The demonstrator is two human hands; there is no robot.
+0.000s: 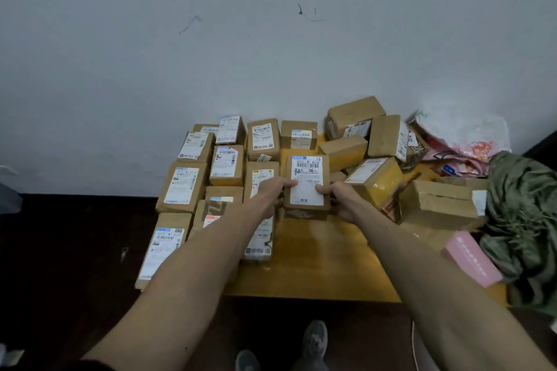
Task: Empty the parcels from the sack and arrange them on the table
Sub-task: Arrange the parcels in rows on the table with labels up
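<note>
Both hands grip one item: left hand (269,191) curled round the left edge and right hand (337,197) curled round the right edge of a brown cardboard parcel (307,178), thumbs on its top face; white shipping label upward, barcode at the far end; the parcel sits over the middle of the yellow wooden table (316,268), and whether its underside touches the tabletop cannot be told; just to its left, rows of parcels (224,164) lie flat, labels up, side by side, reaching from the wall to the near left corner; just to its right, a loose heap of parcels (376,178), tilted and overlapping, some bound in yellow tape; beyond the heap at the right edge, an olive-green sack (524,220), crumpled; a pink box (471,259) near its lower side; white and pink plastic bags (464,141) at the far right corner; scuffed pale wall (271,39) behind; dark floor (60,250) below; grey shoes (315,340) at the near edge.
</note>
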